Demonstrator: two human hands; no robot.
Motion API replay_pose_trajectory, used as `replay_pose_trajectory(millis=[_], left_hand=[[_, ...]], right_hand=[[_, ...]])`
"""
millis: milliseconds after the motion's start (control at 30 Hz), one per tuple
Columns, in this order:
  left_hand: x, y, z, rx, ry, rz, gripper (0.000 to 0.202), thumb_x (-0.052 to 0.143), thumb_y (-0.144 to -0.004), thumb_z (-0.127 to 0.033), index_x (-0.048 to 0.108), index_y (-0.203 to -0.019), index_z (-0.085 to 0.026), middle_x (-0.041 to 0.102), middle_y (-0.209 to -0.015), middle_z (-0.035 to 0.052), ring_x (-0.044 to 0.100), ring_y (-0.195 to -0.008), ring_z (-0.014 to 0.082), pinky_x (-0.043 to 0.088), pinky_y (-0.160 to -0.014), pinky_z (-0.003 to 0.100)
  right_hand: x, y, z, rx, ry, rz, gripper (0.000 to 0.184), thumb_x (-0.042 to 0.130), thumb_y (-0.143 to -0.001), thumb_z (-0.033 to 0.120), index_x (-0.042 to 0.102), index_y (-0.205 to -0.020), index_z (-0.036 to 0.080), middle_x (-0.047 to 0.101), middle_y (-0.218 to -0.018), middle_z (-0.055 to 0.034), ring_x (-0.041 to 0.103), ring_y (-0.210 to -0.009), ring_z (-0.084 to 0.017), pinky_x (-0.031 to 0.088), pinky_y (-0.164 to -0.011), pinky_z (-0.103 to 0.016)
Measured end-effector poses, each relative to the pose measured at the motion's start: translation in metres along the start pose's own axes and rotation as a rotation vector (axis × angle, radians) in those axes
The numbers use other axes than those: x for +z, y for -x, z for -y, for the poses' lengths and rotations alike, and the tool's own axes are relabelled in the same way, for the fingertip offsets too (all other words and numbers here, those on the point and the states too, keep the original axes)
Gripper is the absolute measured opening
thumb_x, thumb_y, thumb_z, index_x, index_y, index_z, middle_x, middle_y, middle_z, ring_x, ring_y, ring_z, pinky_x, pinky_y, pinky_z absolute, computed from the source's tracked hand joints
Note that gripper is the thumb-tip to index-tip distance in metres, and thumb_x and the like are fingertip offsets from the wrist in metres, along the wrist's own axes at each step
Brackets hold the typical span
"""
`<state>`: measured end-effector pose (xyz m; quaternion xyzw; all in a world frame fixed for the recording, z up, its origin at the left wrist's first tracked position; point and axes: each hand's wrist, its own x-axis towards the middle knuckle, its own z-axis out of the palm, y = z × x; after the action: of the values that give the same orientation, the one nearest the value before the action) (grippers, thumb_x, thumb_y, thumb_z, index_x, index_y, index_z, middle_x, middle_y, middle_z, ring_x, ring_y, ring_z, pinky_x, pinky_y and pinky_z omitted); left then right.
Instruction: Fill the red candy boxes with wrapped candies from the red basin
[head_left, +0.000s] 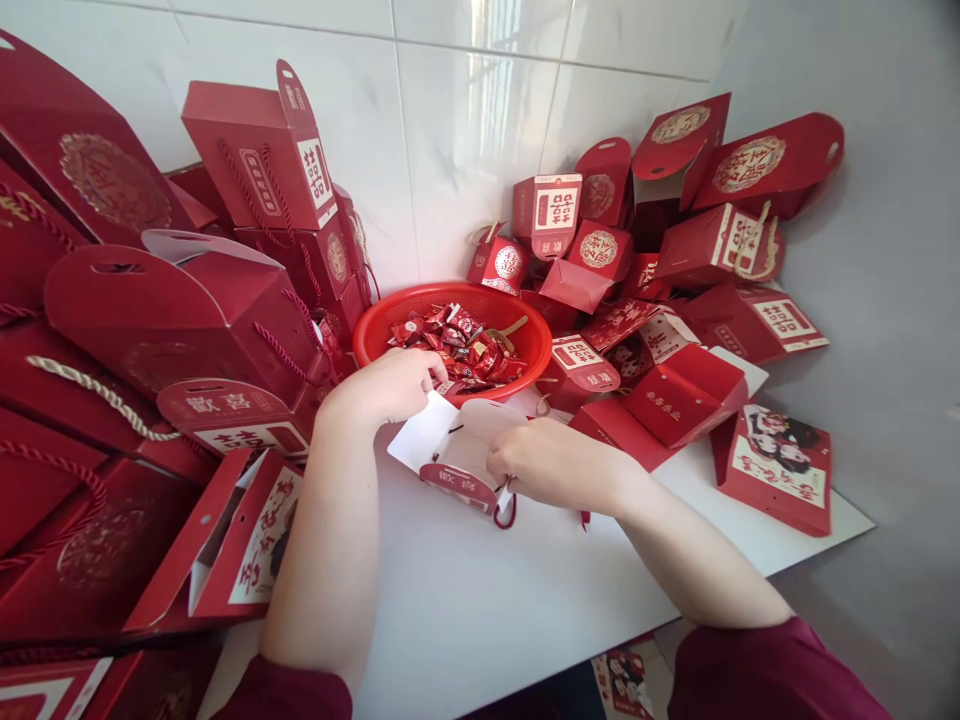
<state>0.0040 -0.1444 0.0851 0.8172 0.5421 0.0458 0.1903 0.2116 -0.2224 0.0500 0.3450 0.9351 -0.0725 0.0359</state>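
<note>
A small open gift box (461, 440), white inside and red outside with a dark red cord, sits on the white table in front of me. My right hand (544, 462) is closed at its right side, fingers curled at the box's edge. My left hand (397, 385) is at the near left rim of a red plastic basket (536, 345), just behind the box. Its fingers are curled downward and the tips are partly hidden, so what they hold cannot be made out. Red wrapped candies (480, 345) fill the basket, with a gold-coloured scoop (514, 328) among them.
Stacked red gift boxes with rope handles (262, 320) crowd the left side. More red boxes (592, 255), some open, are heaped at the back right against the wall. A box with a printed couple (784, 460) lies near the table's right edge.
</note>
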Motion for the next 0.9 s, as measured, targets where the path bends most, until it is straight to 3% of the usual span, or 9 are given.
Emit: replay_pose_trajectory(millis=[133, 233, 300, 400, 600, 667, 800, 900], left_hand=[[0.001, 0.007, -0.012, 0.045, 0.002, -0.120, 0.027, 0.058, -0.068, -0.010, 0.070, -0.090, -0.022, 0.072, -0.082, 0.0037, 0.065, -0.074, 0.0218, 0.046, -0.066, 0.030], [-0.001, 0.019, -0.029, 0.252, 0.033, -0.199, 0.013, 0.063, -0.071, -0.014, 0.067, -0.081, -0.022, 0.069, -0.079, 0.0020, 0.062, -0.072, 0.0201, 0.044, -0.068, 0.030], [-0.002, 0.028, -0.039, 0.325, 0.057, -0.163, 0.009, 0.063, -0.074, -0.015, 0.067, -0.075, -0.022, 0.067, -0.076, 0.0008, 0.060, -0.070, 0.0193, 0.042, -0.067, 0.031], [-0.003, 0.038, -0.049, 0.330, 0.064, -0.155, 0.010, 0.065, -0.078, -0.018, 0.065, -0.068, -0.021, 0.063, -0.077, 0.0007, 0.056, -0.069, 0.0184, 0.039, -0.068, 0.031], [-0.005, 0.054, -0.061, 0.281, -0.060, -0.473, 0.050, 0.071, -0.077, -0.057, 0.048, -0.058, -0.017, 0.052, -0.086, 0.0034, 0.051, -0.077, 0.0180, 0.036, -0.066, 0.030], [-0.007, 0.057, -0.063, 0.268, -0.079, -0.403, 0.055, 0.065, -0.080, -0.063, 0.045, -0.056, -0.017, 0.050, -0.076, 0.0020, 0.048, -0.071, 0.0159, 0.033, -0.063, 0.029], [-0.011, 0.054, -0.061, 0.276, -0.008, 0.005, 0.050, 0.051, -0.091, -0.053, 0.042, -0.057, -0.017, 0.038, -0.056, -0.0028, 0.032, -0.051, 0.0099, 0.023, -0.052, 0.029], [-0.008, 0.040, -0.056, 0.299, -0.045, 0.103, 0.042, 0.049, -0.091, -0.037, 0.040, -0.054, -0.018, 0.035, -0.052, -0.0029, 0.030, -0.048, 0.0099, 0.021, -0.051, 0.031]], right_hand=[[-0.006, 0.011, 0.005, -0.202, -0.012, -0.049, 0.028, 0.049, -0.087, 0.003, 0.072, -0.078, 0.017, 0.063, -0.082, -0.0040, 0.053, -0.067, -0.014, 0.030, -0.053, -0.029], [-0.013, 0.030, 0.011, -0.177, -0.023, -0.095, 0.028, 0.047, -0.091, 0.003, 0.071, -0.088, 0.017, 0.063, -0.087, -0.0051, 0.055, -0.075, -0.016, 0.038, -0.061, -0.029], [-0.020, 0.044, 0.015, -0.153, -0.020, -0.157, 0.027, 0.046, -0.093, 0.004, 0.070, -0.092, 0.017, 0.062, -0.090, -0.0060, 0.055, -0.080, -0.018, 0.042, -0.067, -0.030], [-0.032, 0.065, 0.019, -0.209, -0.058, -0.245, 0.026, 0.045, -0.098, 0.010, 0.067, -0.090, 0.020, 0.062, -0.091, -0.0061, 0.055, -0.081, -0.018, 0.042, -0.069, -0.031], [-0.052, 0.097, 0.024, -0.123, -0.023, -0.354, 0.037, 0.035, -0.102, 0.011, 0.062, -0.078, 0.020, 0.061, -0.081, -0.0050, 0.052, -0.069, -0.017, 0.039, -0.061, -0.031], [-0.056, 0.105, 0.028, -0.106, 0.015, -0.389, 0.040, 0.030, -0.103, 0.010, 0.063, -0.081, 0.018, 0.063, -0.086, -0.0062, 0.055, -0.073, -0.016, 0.041, -0.064, -0.031], [-0.053, 0.107, 0.036, -0.135, 0.094, -0.447, 0.041, 0.027, -0.104, 0.011, 0.065, -0.088, 0.015, 0.065, -0.092, -0.0088, 0.057, -0.078, -0.017, 0.042, -0.069, -0.032], [-0.041, 0.089, 0.037, -0.167, 0.063, -0.370, 0.036, 0.035, -0.104, 0.013, 0.066, -0.086, 0.015, 0.063, -0.085, -0.0060, 0.056, -0.075, -0.016, 0.042, -0.068, -0.031]])
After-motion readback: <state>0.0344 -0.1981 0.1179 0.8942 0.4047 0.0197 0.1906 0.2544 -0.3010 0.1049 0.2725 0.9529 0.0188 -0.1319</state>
